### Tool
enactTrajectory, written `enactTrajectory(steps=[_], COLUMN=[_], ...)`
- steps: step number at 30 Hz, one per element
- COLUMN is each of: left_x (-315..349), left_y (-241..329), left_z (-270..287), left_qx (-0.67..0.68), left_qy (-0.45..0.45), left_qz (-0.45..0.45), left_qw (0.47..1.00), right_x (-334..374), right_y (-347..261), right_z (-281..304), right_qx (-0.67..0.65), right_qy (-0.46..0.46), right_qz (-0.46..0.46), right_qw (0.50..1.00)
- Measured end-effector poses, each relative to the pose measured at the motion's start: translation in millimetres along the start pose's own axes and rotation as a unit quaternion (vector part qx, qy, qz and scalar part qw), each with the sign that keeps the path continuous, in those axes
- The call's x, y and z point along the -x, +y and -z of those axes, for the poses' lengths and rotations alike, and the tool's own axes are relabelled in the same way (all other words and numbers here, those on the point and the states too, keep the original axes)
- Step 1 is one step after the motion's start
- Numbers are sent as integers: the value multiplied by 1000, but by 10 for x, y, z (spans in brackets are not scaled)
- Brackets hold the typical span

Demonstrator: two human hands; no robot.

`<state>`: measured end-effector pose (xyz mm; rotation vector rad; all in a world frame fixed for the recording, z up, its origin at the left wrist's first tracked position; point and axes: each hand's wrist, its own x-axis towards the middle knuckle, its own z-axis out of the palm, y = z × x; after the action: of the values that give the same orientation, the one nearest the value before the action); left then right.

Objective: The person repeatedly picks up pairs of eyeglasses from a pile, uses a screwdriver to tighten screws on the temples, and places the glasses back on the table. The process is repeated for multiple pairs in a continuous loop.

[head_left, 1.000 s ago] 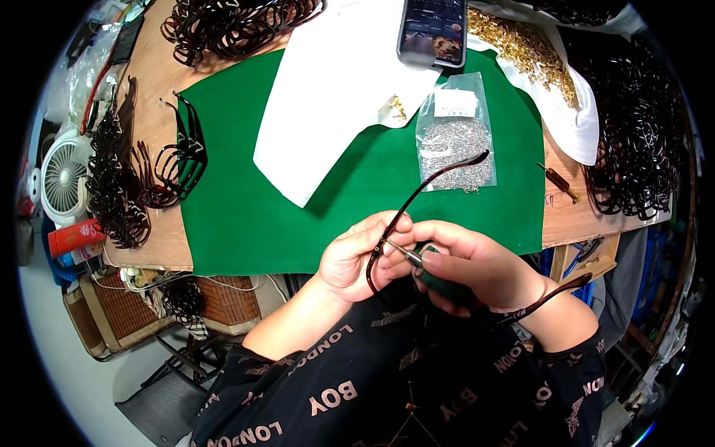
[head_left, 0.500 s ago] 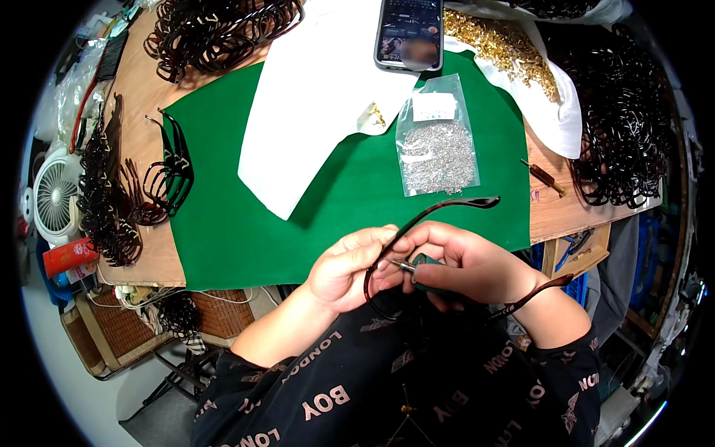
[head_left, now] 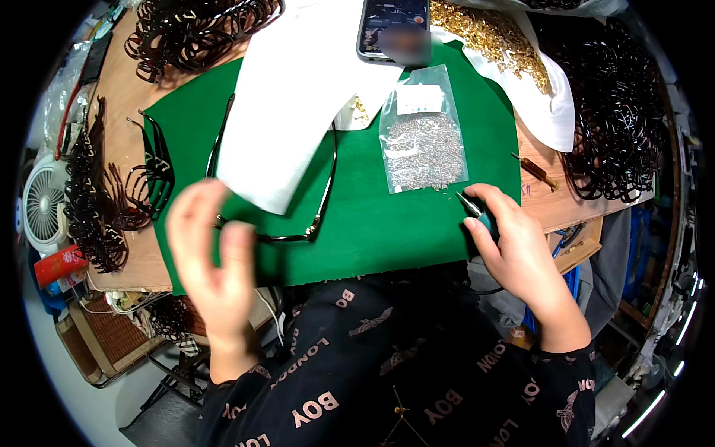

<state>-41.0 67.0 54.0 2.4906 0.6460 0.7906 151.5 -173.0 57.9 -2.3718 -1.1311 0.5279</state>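
Observation:
A dark eyeglass frame (head_left: 325,195) lies on the green mat (head_left: 365,223), its two temples pointing away from me. My left hand (head_left: 212,261), smeared by motion, is over the frame's left end with thumb and fingers apart; part of the frame is hidden behind it. In my right hand (head_left: 518,249) is a green-bodied screwdriver (head_left: 485,220) with a silver tip, pointing up and left. That tip is just below a clear bag of small silvery screws (head_left: 424,153).
A white cloth (head_left: 279,112) and a phone (head_left: 393,33) lie at the back. Gold-coloured small parts (head_left: 495,37) fill another white cloth. Piles of dark frames (head_left: 614,119) stand at the sides. A brown-handled tool (head_left: 538,172) lies right of the mat.
The frame has left my hands and now lies on the mat. My left hand has moved left and opened; my right hand has moved right, still holding the screwdriver. The whole view has shifted slightly.

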Motion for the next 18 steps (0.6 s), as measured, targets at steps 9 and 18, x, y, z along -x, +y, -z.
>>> enactTrajectory(steps=[9,18], left_x=[-42,115], left_y=[299,-166], left_z=[47,677], left_qx=[-48,703], left_qy=[-198,75], left_qz=[-83,18], left_qw=[975,707], right_x=[53,70], right_y=[-85,-78], right_z=[-44,-29], right_qx=[92,115], right_qy=[-23,-38], right_qz=[23,33], right_qw=[995,992])
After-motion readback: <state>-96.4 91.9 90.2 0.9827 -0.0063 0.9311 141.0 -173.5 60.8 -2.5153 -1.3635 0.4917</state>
